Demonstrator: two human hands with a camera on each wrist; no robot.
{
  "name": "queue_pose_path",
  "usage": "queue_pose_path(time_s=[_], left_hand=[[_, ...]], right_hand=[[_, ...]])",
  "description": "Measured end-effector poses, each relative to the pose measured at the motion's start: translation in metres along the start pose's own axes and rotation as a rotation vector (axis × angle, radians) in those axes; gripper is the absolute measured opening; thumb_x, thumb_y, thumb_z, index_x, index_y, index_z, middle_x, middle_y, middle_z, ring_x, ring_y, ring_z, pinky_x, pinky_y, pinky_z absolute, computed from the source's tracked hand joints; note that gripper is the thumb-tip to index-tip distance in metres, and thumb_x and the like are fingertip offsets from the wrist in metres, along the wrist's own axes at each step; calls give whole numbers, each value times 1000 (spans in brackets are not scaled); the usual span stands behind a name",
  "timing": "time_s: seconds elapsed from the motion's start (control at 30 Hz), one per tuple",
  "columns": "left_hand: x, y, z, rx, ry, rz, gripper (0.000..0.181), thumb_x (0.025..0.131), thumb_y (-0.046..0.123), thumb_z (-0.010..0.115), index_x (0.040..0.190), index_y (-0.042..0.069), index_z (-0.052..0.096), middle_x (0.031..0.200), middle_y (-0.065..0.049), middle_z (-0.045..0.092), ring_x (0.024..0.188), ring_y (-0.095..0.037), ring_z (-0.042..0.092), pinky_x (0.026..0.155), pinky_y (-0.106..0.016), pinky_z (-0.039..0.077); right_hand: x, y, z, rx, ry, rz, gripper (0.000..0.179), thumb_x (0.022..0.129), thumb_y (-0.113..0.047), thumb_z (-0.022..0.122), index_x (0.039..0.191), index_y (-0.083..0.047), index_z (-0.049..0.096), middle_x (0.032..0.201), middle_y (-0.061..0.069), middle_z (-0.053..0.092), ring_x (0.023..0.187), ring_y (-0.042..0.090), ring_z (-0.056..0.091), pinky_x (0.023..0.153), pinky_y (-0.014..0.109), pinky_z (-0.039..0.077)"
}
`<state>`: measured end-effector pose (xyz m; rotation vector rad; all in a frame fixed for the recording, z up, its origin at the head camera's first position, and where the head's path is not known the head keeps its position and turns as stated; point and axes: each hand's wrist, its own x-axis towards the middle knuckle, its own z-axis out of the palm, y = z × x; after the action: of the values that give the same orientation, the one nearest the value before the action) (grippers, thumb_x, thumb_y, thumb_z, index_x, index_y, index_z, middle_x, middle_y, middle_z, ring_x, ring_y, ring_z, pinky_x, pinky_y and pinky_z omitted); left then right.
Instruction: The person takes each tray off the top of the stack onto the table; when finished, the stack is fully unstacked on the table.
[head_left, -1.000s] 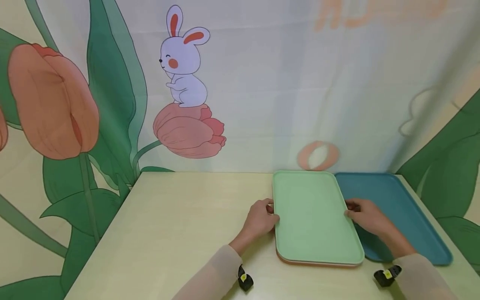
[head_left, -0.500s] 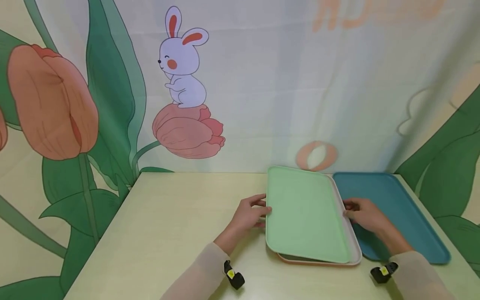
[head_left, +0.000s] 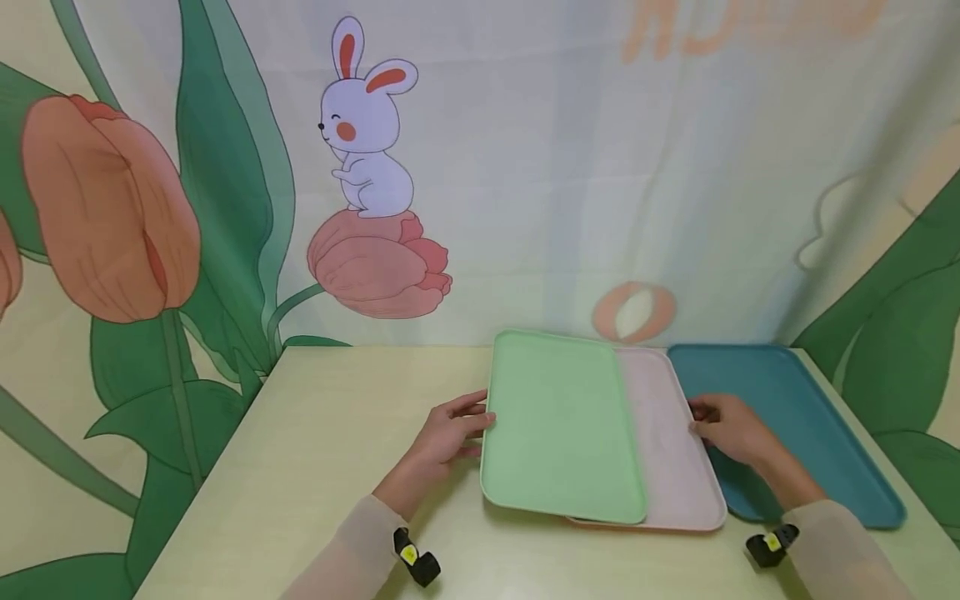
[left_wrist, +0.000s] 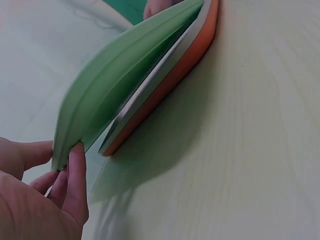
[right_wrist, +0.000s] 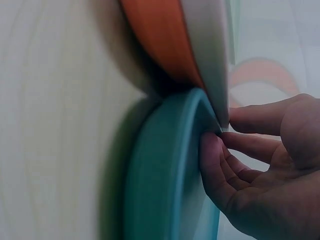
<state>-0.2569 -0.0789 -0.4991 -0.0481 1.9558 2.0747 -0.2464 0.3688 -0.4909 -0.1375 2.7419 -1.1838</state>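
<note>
My left hand (head_left: 442, 433) pinches the left rim of a light green rectangular tray (head_left: 558, 425), thumb on top and fingers underneath. The tray is tilted, its left side raised, and overlaps a pale pink tray (head_left: 671, 450). Below the pink one lies an orange tray (right_wrist: 162, 40), mostly hidden in the head view. With thumb and fingers, my right hand (head_left: 735, 429) grips the pink tray's right edge. Its lower fingers reach down inside the rim of a teal-blue tray (head_left: 825, 467), which lies flat at the right.
The trays are on a pale wood-grain table (head_left: 337, 467). Behind it hangs a cloth backdrop (head_left: 525, 167) printed with tulips, leaves and a rabbit. A small black camera (head_left: 416, 558) sits at the left wrist, another black camera (head_left: 772, 546) at the right.
My left hand has drawn the green tray leftward and raised its left side, uncovering the pink tray beneath. My right hand has stayed at the stack's right edge.
</note>
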Motion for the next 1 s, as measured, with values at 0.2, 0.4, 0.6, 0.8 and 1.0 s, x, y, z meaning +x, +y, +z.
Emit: queue_pose_path(time_s=[0.2, 0.4, 0.6, 0.8, 1.0], left_hand=[[-5, 7, -27, 33, 40, -8, 52, 98, 20, 78, 148, 16, 64, 128, -10, 63, 97, -20, 73, 68, -29, 59], [-8, 10, -56, 50, 103, -28, 50, 98, 18, 78, 146, 17, 66, 128, -9, 65, 95, -20, 72, 68, -30, 57], [-9, 10, -81, 100, 150, -53, 49, 99, 18, 77, 146, 17, 66, 129, -8, 65, 94, -18, 72, 69, -29, 53], [-11, 8, -100, 133, 174, -63, 49, 100, 19, 76, 148, 15, 64, 128, -7, 65, 93, -16, 69, 72, -30, 50], [-11, 5, -112, 139, 173, -72, 50, 101, 16, 74, 149, 11, 62, 130, -9, 65, 93, -14, 67, 73, -30, 53]], right_hand=[[0, 0, -2, -11, 9, -19, 47, 104, -2, 58, 140, 26, 46, 117, 32, 63, 105, 39, 64, 80, 44, 61], [3, 4, 2, -18, 17, -24, 45, 103, 0, 59, 139, 26, 48, 113, 29, 65, 102, 37, 65, 77, 42, 61], [3, 7, 2, -22, 22, -15, 46, 104, -1, 59, 140, 25, 47, 114, 30, 64, 102, 37, 65, 78, 44, 61], [4, 9, 1, -27, 19, -15, 47, 103, -2, 60, 141, 24, 48, 116, 29, 64, 103, 37, 64, 78, 41, 61], [4, 10, 3, -25, 22, -22, 47, 102, 0, 60, 140, 25, 48, 114, 29, 65, 102, 37, 65, 78, 41, 61]])
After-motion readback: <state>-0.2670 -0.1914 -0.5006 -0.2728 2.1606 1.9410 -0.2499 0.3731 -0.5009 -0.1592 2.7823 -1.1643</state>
